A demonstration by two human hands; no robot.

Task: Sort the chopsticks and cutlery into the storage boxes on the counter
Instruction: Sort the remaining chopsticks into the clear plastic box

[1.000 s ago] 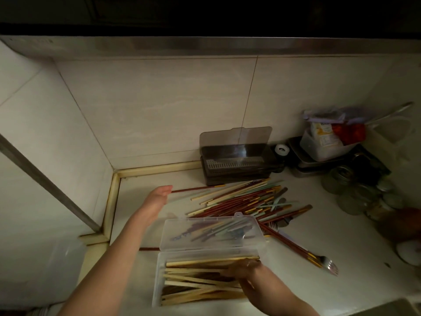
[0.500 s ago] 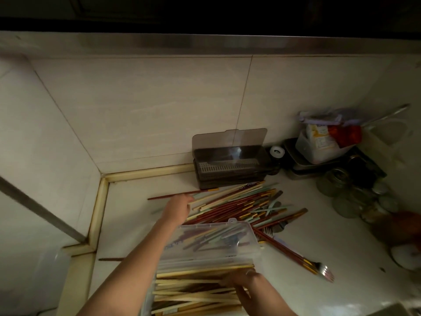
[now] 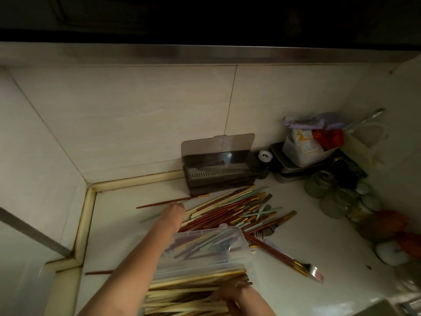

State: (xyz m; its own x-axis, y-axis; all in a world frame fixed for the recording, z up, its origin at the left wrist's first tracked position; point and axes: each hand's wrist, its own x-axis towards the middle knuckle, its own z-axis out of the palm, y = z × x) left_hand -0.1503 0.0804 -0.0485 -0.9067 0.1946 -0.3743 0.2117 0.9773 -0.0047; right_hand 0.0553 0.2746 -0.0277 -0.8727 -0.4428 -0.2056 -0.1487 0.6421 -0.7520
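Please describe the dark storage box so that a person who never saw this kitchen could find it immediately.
Look at the tiled back wall above the counter. The dark storage box stands on the counter against that wall, just behind the pile of chopsticks. Unlike the clear box nearer the person, it is dark grey, with a smoky lid standing upright against the tiles.

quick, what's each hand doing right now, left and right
Left hand: reaching into the loose chopstick pile; its fingers are hidden, so grip cannot be told.
Right hand: resting on the pale chopsticks in the clear box; grip cannot be told.
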